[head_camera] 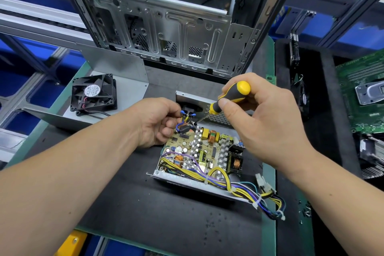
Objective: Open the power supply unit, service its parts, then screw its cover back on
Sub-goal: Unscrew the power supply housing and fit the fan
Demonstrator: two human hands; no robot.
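Holding the screwdriver point(228, 97) tight in my right grip point(259, 114), I see its tip down at the far corner of the open power supply point(199, 156) on the desk point(166, 214). My left grip point(158, 122), just left of the tip, pinches the small wires point(185, 119). The fan point(93, 94) sits further left.

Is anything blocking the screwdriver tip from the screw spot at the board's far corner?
Nothing visible does. The left hand holds the blue and brown wires aside, and the screwdriver in the right hand already has its tip at the circuit board corner.
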